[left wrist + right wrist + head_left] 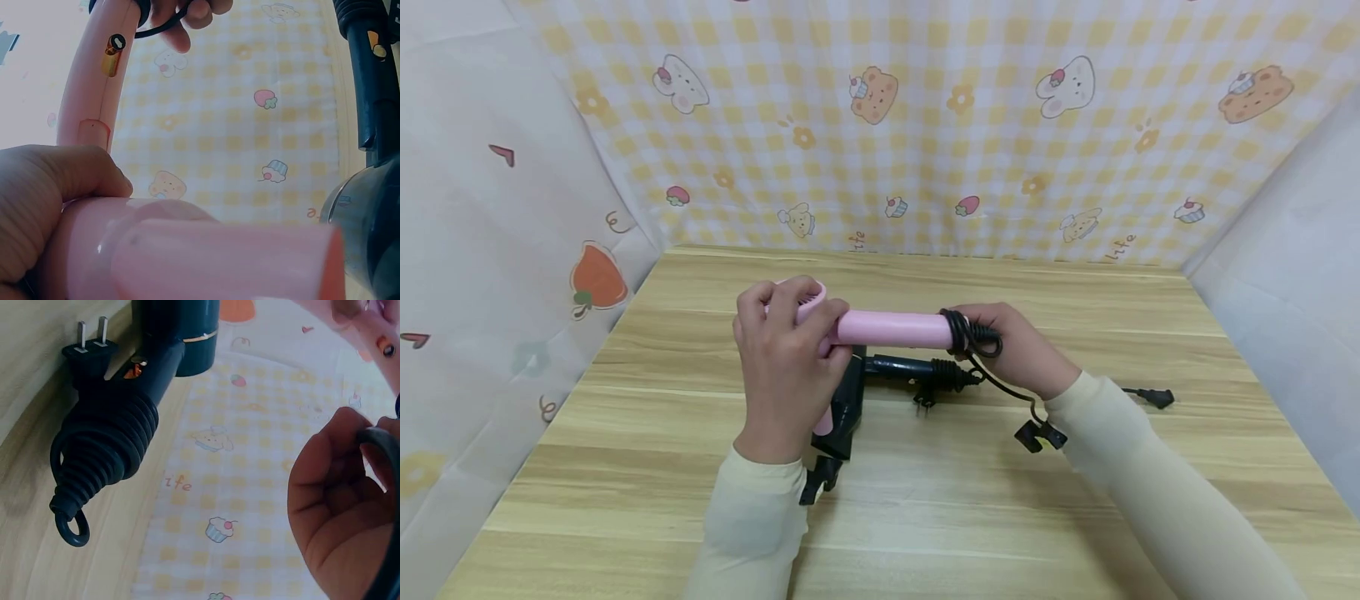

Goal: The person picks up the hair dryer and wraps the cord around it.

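Note:
A pink hair dryer point(891, 330) is held up crosswise, its handle toward the right. My left hand point(782, 358) grips its head point(231, 256), the thumb lying across near the handle joint. A black cord point(957, 332) loops round the handle's end. At that end my right hand point(1018, 350) pinches the cord; its curled fingers show beside the cord in the right wrist view. Below the pink one, a black hair dryer point(898, 367) lies on the table, its head partly hidden by my left hand. Its own cord point(106, 440) is wound round the handle, with the plug point(90, 353) sticking out.
A wooden table point(925, 517) spans the front. The loose cord passes behind my right sleeve to a black plug point(1153, 398) lying on the right. A yellow checked curtain point(925, 158) hangs at the back, with white cloth point(497, 250) along the left side.

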Motion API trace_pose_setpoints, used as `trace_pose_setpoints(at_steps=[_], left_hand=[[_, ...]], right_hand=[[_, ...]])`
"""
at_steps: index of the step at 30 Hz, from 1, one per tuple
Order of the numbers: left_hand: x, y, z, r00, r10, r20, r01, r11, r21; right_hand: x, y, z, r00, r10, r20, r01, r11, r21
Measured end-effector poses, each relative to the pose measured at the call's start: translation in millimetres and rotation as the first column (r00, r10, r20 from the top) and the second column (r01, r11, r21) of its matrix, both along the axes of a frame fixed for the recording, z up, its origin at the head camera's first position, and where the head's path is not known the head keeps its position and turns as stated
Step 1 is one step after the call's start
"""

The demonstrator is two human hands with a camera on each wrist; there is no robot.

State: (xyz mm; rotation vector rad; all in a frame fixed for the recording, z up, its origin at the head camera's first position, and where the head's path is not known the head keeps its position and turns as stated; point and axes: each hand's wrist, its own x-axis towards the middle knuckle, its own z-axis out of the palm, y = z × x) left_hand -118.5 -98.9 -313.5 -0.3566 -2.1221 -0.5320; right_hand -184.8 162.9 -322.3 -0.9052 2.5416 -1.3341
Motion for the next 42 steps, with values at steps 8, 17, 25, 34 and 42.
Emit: trace_pose_setpoints(at_steps=[8,17,25,34,42], left_hand=[[-1.9,-2,-4.0,0.999,-0.011,0.041,0.010,1.000,0.015],[-2.5,-3,-4.1,0.999,-0.023,0.040,0.021,0.998,0.051],[-0.9,-4,0.1,1.000,-0.010,-0.010,0.010,0.997,0.077],[-3.2,-1,-3.4,1.000,-0.003,-0.024,0.005,0.997,0.071],[-8.3,0,-10.1,0.999,0.013,-0.046,-0.011,0.998,0.056]], right_hand=[[15.1,-6,-0.3,0.997,-0.075,-0.034,0.077,0.994,0.073],[30.9,-4,-2.5,0.996,-0.061,-0.064,0.070,0.987,0.146],[48.1,-4,5.9,0.971,0.057,-0.231,-0.005,0.976,0.217],[64.5,-3,15.6,0.921,0.072,-0.382,0.043,0.958,0.284],[74.3,-2,23.2,0.894,0.042,-0.445,0.075,0.967,0.242]])
